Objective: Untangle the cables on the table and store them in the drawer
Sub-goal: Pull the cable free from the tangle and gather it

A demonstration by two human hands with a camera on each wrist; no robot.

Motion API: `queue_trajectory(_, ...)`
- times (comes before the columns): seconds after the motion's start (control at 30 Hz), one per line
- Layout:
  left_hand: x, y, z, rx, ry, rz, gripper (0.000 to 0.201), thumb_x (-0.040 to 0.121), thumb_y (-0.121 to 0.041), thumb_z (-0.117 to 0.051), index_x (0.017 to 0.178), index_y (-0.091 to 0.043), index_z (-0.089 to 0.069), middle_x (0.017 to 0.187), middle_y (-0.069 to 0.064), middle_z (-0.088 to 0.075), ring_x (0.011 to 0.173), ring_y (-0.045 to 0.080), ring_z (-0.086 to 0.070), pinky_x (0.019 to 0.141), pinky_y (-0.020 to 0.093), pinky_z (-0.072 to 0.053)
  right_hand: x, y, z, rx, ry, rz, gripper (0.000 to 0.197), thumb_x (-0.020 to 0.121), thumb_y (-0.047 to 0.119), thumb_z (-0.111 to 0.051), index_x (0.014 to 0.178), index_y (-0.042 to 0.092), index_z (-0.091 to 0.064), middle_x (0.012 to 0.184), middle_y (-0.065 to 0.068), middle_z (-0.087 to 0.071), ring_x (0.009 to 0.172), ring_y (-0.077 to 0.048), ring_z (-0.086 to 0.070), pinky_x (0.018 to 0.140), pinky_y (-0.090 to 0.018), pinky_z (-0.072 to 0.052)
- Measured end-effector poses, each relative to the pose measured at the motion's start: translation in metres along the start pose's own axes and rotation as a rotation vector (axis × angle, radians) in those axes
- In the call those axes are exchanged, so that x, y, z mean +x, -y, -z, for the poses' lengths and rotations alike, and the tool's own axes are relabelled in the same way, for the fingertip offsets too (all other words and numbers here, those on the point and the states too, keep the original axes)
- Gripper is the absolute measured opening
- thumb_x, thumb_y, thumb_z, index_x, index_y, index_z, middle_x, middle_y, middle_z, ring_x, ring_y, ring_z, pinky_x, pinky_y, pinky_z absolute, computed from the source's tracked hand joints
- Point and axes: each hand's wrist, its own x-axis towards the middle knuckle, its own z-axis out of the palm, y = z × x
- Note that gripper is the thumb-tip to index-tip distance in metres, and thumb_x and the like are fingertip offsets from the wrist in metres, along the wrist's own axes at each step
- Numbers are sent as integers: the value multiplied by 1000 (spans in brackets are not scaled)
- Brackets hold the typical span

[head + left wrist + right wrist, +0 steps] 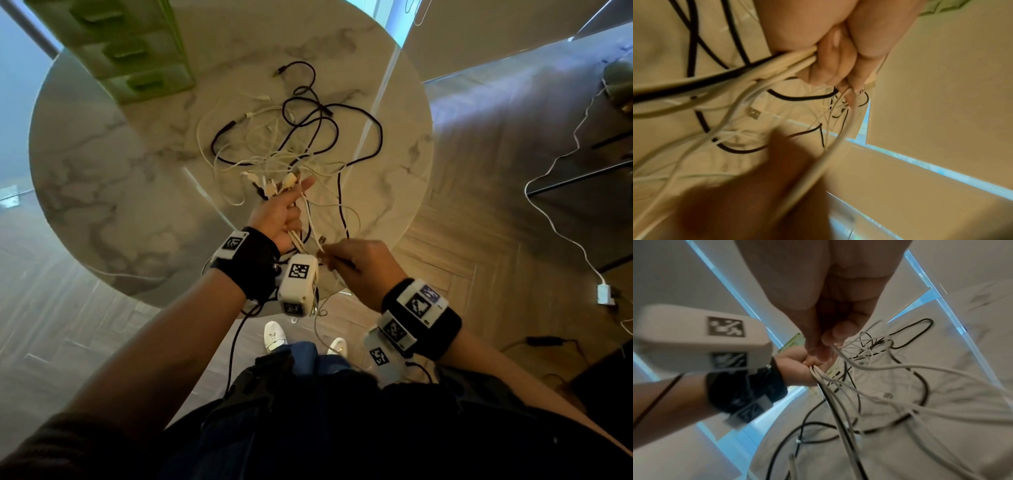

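A tangle of black and white cables point(291, 137) lies on the round marble table point(113, 178). My left hand point(279, 214) grips a bundle of white cable ends point(789, 61) with one black cable among them, plugs sticking out past the fingers point(274, 185). The index finger points forward. Just in front of it, at the table's near edge, my right hand point(356, 267) pinches a thin white cable point(840, 352) between thumb and fingers. The green drawer unit point(126, 51) stands at the table's far left, drawers closed.
The table's near edge runs just under my hands, with wood floor point(496, 222) beyond. A white charger cable point(561, 212) with its adapter point(604, 294) trails across the floor at right. My shoes point(275, 335) show below the table edge.
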Motion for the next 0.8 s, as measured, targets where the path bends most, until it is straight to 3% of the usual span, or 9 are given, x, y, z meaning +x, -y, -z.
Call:
queue_trajectory(0.07,6,-7,4,-42,-36,12,20,100,-18,-41,99,-16,-62,47,-14,-47,27,5,-22,29,13,-16,-19,-10,-1,-19,64,40,22,85,7,-58,103,7,-70,85,-8,-71,77,-21,-65,74,-30,-51)
queue_trajectory(0.1,9,-11,6,-70,-54,9,21,100,-18,-42,98,-16,-63,44,-14,-43,27,5,-22,29,13,-17,-29,-17,-2,-21,83,49,20,85,9,-59,101,7,-71,84,-7,-71,76,-19,-65,73,-28,-51)
queue_trajectory(0.2,14,-17,11,-108,-65,-19,22,99,-16,-44,90,-16,-64,64,-11,-62,28,4,-24,28,13,-19,-52,-41,-8,16,100,-58,16,86,11,-61,97,8,-72,86,-5,-71,79,-15,-65,76,-21,-48)
queue_trajectory(0.27,11,-15,9,-79,-38,-25,29,98,-16,-45,81,-17,-69,76,-8,-63,29,3,-24,28,13,-19,-57,-57,-12,-4,109,-159,14,86,11,-64,97,10,-73,89,-5,-70,84,-18,-65,79,-18,-45)
queue_trajectory(0.4,-5,-2,-4,125,3,-86,20,98,-12,-45,86,-14,-61,64,-9,-61,31,2,-23,31,13,-18,-40,-54,-12,-79,183,-195,30,83,7,-60,113,13,-65,104,-6,-66,96,-21,-58,85,-24,-41)
queue_trajectory(0.5,-12,12,-8,279,32,-163,19,97,-10,-48,83,-16,-60,67,-2,-56,34,0,-23,33,14,-18,-10,-26,-2,131,79,-267,29,91,18,-54,120,17,-58,111,2,-63,97,-9,-55,79,-14,-40)
queue_trajectory(0.57,-16,19,-10,409,17,-206,22,95,-11,-51,79,-17,-65,65,3,-50,34,2,-30,34,15,-23,15,-12,-2,228,-3,-325,29,93,31,-53,116,16,-60,108,1,-65,96,-12,-59,77,-15,-44)
queue_trajectory(0.7,-28,21,-16,373,13,-213,15,96,-7,-49,102,-6,-62,56,-5,-58,38,1,-44,36,12,-33,41,-3,-10,358,-63,-410,24,93,24,-53,100,5,-65,86,-8,-69,81,-22,-63,83,-42,-51)
queue_trajectory(0.8,-29,17,-12,325,57,-156,23,98,-7,-44,115,-2,-58,61,-10,-60,35,0,-37,32,13,-28,35,-3,-13,392,-109,-361,18,93,11,-50,94,4,-66,75,-3,-66,70,-15,-59,78,-32,-51)
